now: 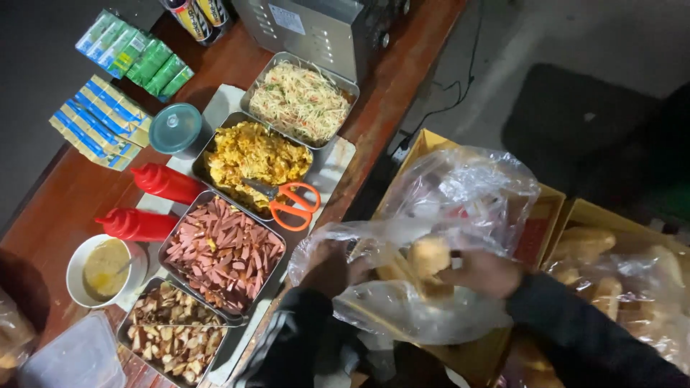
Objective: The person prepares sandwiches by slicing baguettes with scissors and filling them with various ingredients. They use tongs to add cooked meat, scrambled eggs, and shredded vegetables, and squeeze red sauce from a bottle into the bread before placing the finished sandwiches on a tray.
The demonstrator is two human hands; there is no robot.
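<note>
Head view: the right hand (483, 273) pinches a bread roll (429, 256) inside the clear plastic bag (460, 194), over the yellow box (438, 144) beside the sliced-sausage tray (224, 255). The left hand (327, 267) clutches the bag's rim. Thin film could snag the roll, tearing or dragging the bag out.

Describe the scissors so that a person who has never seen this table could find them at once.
Look at the row of metal trays on the red-brown table. In the second tray from the far end, on the yellow food, lie the scissors. Their bright orange handles stick out over the tray's edge.
</note>
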